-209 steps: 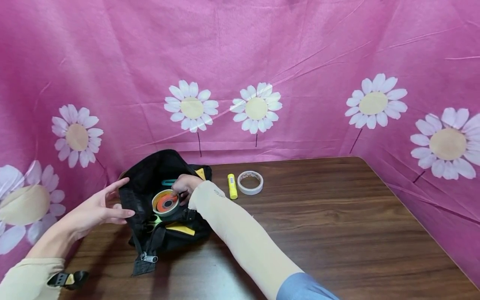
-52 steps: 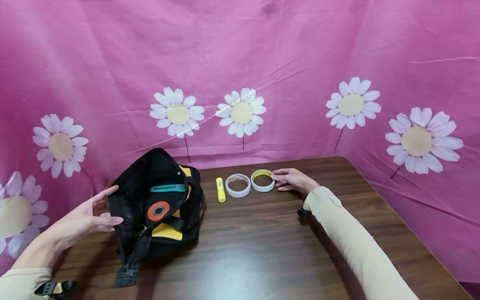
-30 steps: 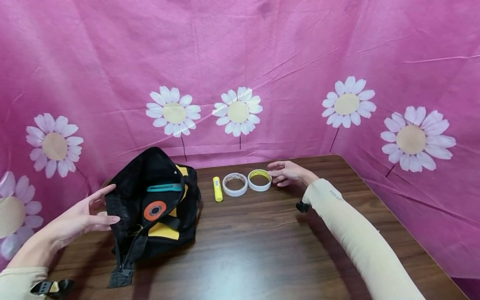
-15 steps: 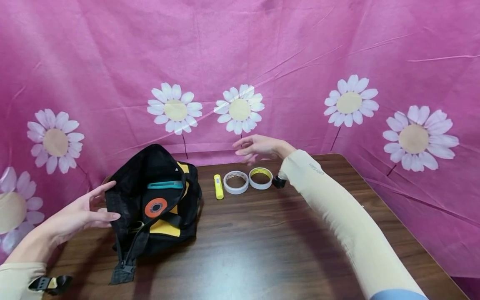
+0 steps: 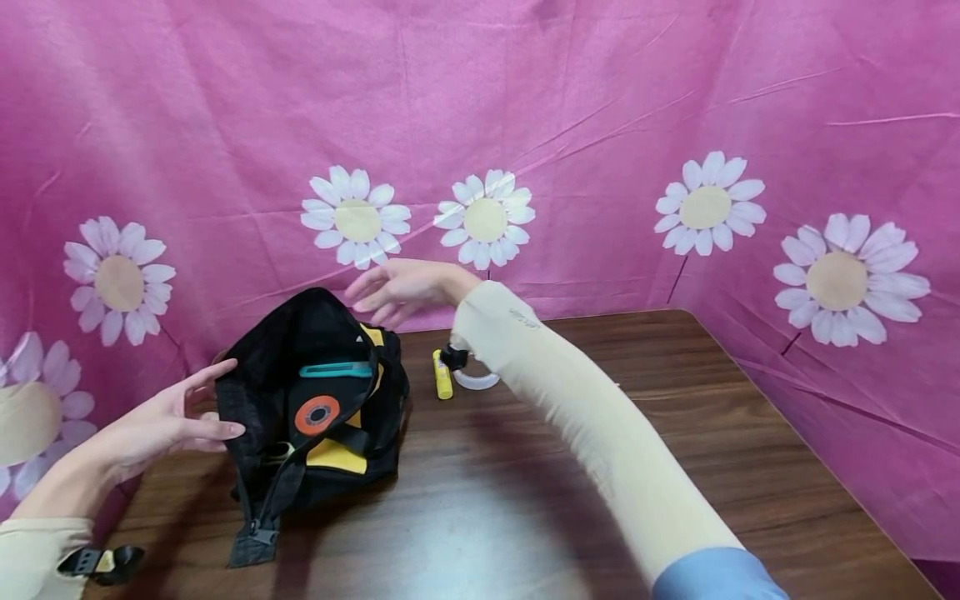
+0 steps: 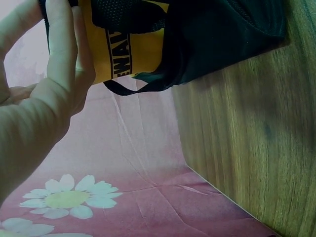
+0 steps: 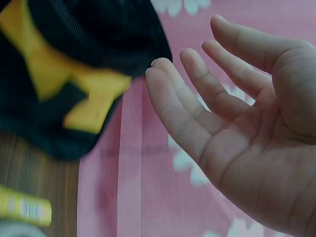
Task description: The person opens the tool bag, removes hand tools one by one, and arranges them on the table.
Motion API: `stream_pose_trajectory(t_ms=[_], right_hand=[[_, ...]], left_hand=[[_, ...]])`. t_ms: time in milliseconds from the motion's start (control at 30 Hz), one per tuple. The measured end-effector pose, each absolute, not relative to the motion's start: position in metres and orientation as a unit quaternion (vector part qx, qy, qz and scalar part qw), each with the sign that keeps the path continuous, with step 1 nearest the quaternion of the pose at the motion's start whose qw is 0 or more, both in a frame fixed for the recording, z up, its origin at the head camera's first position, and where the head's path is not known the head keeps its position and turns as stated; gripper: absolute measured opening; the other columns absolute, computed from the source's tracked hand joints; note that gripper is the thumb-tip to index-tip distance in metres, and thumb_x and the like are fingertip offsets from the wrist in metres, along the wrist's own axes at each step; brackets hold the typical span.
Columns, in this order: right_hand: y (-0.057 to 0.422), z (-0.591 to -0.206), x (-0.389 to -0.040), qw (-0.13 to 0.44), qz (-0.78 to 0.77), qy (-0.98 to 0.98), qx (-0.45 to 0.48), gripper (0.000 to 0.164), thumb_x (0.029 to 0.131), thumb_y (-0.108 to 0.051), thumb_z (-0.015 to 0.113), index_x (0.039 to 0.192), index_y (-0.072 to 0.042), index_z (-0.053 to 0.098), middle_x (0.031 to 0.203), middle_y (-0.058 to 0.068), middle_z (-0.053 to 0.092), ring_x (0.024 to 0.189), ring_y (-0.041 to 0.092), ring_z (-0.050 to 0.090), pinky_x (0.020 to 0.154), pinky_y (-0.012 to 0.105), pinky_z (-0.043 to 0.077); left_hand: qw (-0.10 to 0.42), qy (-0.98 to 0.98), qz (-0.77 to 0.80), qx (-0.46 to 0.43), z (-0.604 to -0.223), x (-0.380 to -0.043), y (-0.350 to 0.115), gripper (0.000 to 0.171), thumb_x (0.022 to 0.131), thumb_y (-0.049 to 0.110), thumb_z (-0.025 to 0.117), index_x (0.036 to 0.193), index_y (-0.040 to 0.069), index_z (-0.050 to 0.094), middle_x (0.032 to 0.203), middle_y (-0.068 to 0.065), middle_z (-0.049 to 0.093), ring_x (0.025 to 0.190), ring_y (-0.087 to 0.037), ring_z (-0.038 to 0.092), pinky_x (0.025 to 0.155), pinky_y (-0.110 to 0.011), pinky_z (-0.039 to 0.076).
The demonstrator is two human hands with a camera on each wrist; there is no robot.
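Observation:
A black tool bag (image 5: 390, 400) with yellow patches stands at the left of the table, its mouth spread. My left hand (image 5: 176, 421) holds the left edge of the mouth, thumb and fingers at the rim. Inside lie a teal box cutter (image 5: 335, 370), an orange disc with a dark centre (image 5: 317, 414) and a pale green loop (image 5: 279, 452). My right hand (image 5: 408, 287) is in the air by the bag's back right corner, fingers loosely spread, holding nothing; the right wrist view shows the bare palm.
Right of the bag lie a yellow glue stick (image 5: 442, 377) and a white tape roll (image 5: 477, 382), partly covered by my right wrist strap. My right sleeve (image 5: 555, 383) hides the second tape roll. A pink flowered cloth (image 5: 600, 125) hangs behind the wooden table (image 5: 720, 433).
My right hand took a tape roll from the bag, set it right of the other roll and let go. It then rose and swung left to the bag. My left hand stays at the rim.

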State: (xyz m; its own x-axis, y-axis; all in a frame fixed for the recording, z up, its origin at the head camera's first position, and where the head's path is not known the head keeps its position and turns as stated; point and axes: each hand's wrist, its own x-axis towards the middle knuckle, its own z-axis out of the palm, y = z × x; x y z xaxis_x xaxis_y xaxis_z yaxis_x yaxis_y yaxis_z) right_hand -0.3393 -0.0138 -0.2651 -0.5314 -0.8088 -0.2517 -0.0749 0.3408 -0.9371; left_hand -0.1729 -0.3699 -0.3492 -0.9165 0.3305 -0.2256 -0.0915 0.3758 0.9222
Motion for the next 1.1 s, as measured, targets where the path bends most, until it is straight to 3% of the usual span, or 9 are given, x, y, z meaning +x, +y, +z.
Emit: stream_pose_trajectory(t_ms=[367, 533, 667, 867, 933, 1000, 1100], right_hand=[[-0.099, -0.261, -0.319, 0.38, -0.43, 0.755, -0.315, 0.039, 0.096, -0.018, 0.071, 0.134, -0.011, 0.066, 0.122, -0.001, 0.069, 0.104, 0.016, 0.065, 0.094, 0.032, 0.053], [-0.126, -0.272, -0.319, 0.379, -0.411, 0.788, -0.258, 0.029, 0.096, -0.019, 0.071, 0.124, -0.012, 0.072, 0.111, -0.003, 0.071, 0.096, 0.018, 0.065, 0.088, 0.033, 0.056], [-0.143, -0.289, -0.324, 0.384, -0.409, 0.801, -0.211, 0.024, 0.096, -0.019, 0.071, 0.119, -0.011, 0.075, 0.116, 0.0, 0.072, 0.094, 0.018, 0.065, 0.091, 0.035, 0.056], [-0.158, -0.32, -0.329, 0.382, -0.398, 0.823, -0.133, 0.017, 0.096, -0.021, 0.071, 0.111, -0.013, 0.069, 0.116, 0.001, 0.072, 0.086, 0.02, 0.064, 0.083, 0.036, 0.057], [-0.16, -0.331, -0.33, 0.371, -0.419, 0.821, -0.117, 0.015, 0.097, -0.02, 0.07, 0.109, -0.012, 0.068, 0.119, 0.004, 0.07, 0.086, 0.022, 0.062, 0.087, 0.038, 0.056], [-0.161, -0.343, -0.33, 0.349, -0.446, 0.816, -0.118, 0.013, 0.097, -0.018, 0.07, 0.106, -0.009, 0.068, 0.121, 0.008, 0.068, 0.092, 0.025, 0.063, 0.091, 0.04, 0.056], [-0.16, -0.36, -0.332, 0.314, -0.485, 0.805, -0.132, 0.011, 0.097, -0.013, 0.068, 0.102, -0.004, 0.073, 0.112, 0.007, 0.068, 0.105, 0.031, 0.063, 0.097, 0.046, 0.053]], left_hand=[[0.175, 0.8, 0.569, 0.073, -0.35, -0.173, -0.366, 0.099, 0.095, 0.002, 0.067, 0.161, 0.005, -0.006, 0.154, -0.039, 0.001, 0.105, -0.01, 0.064, 0.083, -0.041, 0.06], [0.168, 0.798, 0.574, 0.073, -0.35, -0.172, -0.366, 0.099, 0.094, 0.001, 0.067, 0.161, 0.005, -0.005, 0.152, -0.039, 0.005, 0.104, -0.011, 0.064, 0.083, -0.04, 0.06], [0.163, 0.794, 0.581, 0.069, -0.351, -0.17, -0.367, 0.099, 0.094, 0.0, 0.067, 0.162, 0.006, -0.005, 0.152, -0.037, 0.004, 0.102, -0.01, 0.065, 0.082, -0.039, 0.06], [0.162, 0.792, 0.585, 0.067, -0.352, -0.167, -0.365, 0.098, 0.094, 0.0, 0.067, 0.162, 0.007, -0.003, 0.149, -0.034, 0.014, 0.1, -0.015, 0.067, 0.081, -0.04, 0.06], [0.16, 0.793, 0.583, 0.068, -0.352, -0.166, -0.364, 0.098, 0.094, 0.0, 0.068, 0.162, 0.007, -0.003, 0.148, -0.034, 0.016, 0.101, -0.014, 0.066, 0.081, -0.04, 0.06], [0.158, 0.796, 0.581, 0.068, -0.351, -0.166, -0.364, 0.099, 0.093, 0.0, 0.068, 0.162, 0.007, -0.003, 0.146, -0.033, 0.018, 0.101, -0.014, 0.066, 0.081, -0.04, 0.06], [0.156, 0.799, 0.577, 0.067, -0.351, -0.166, -0.364, 0.098, 0.093, 0.0, 0.068, 0.162, 0.006, -0.002, 0.142, -0.032, 0.023, 0.102, -0.014, 0.065, 0.081, -0.041, 0.06]])
